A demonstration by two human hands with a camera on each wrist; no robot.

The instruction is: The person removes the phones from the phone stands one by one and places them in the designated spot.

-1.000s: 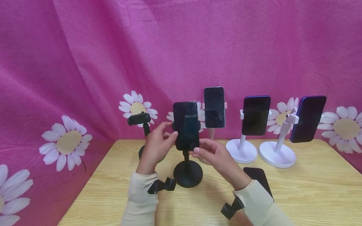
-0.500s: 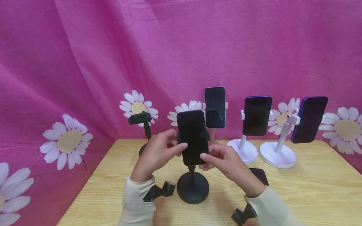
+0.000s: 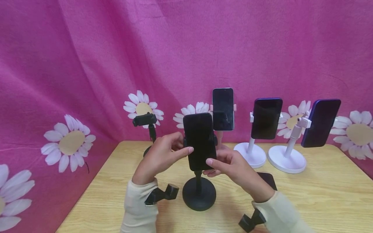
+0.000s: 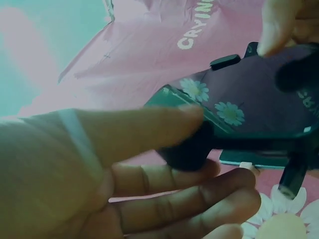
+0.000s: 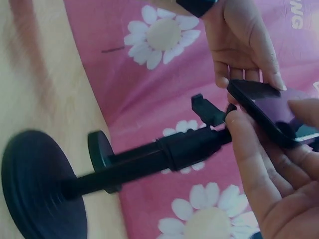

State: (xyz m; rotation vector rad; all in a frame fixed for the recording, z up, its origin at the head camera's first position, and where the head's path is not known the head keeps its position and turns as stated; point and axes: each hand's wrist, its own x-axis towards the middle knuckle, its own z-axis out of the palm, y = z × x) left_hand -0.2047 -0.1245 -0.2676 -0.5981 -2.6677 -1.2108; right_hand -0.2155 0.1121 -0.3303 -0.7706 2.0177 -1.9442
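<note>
A black phone [image 3: 199, 140] stands upright, leaning back slightly, in the clamp of a black phone stand [image 3: 199, 195] with a round base. At the phone's left edge, my left hand [image 3: 161, 155] pinches it, thumb tip on the front and fingers behind, close to the clamp. My right hand [image 3: 236, 168] grips the lower right corner with its thumb on the screen. In the left wrist view, the glossy screen [image 4: 259, 99] reflects daisies. From the right wrist view, the stand's pole [image 5: 144, 164] shows below the hands; the clamp's back is partly hidden by fingers.
Behind my left hand is another black stand [image 3: 145, 119], its clamp holding no phone. A pink stand's phone [image 3: 223, 110] and two phones on white stands [image 3: 250, 156] line the back. Another phone [image 3: 267, 180] lies partly under my right forearm. Pink daisy cloth [image 3: 186, 48] hangs behind.
The phone and its stand have come toward me and slightly right, with both hands following. My right thumb has moved onto the screen. Over the last half second little has shifted.
</note>
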